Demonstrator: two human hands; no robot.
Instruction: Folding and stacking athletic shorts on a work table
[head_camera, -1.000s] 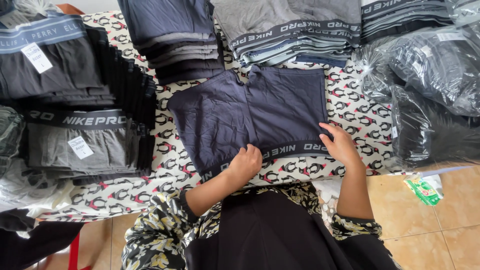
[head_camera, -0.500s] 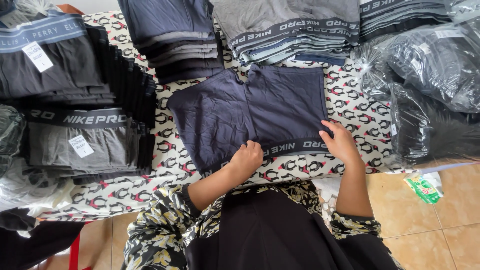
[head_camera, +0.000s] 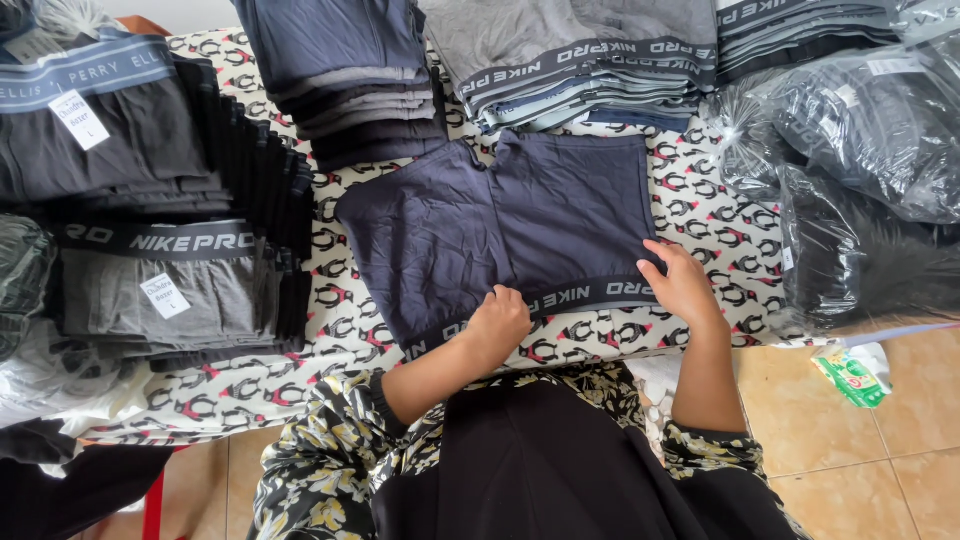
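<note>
Pressing down on one pair of navy boxer shorts laid flat mid-bench, waistband nearest the body; left hand curled with fingers closed on the waistband edge, right hand flat with fingers open and spread on the waistband's right end; two bare hands, no one else's in shot.

Counting piles around it: one dark folded stack just behind on the left, one grey stack with banded waistbands behind on the right, one more stack at the top right corner; on the left side two stacks with white tags, a black one and a grey one below it; can't count single pieces inside any pile; two clear plastic bags of dark garments on the right, touching each other, near the right hand.

Covering the bench, a white cloth with a small red-and-black animal print; beige floor tiles lower right, with one green-and-white wrapper lying just beside the bench edge.
</note>
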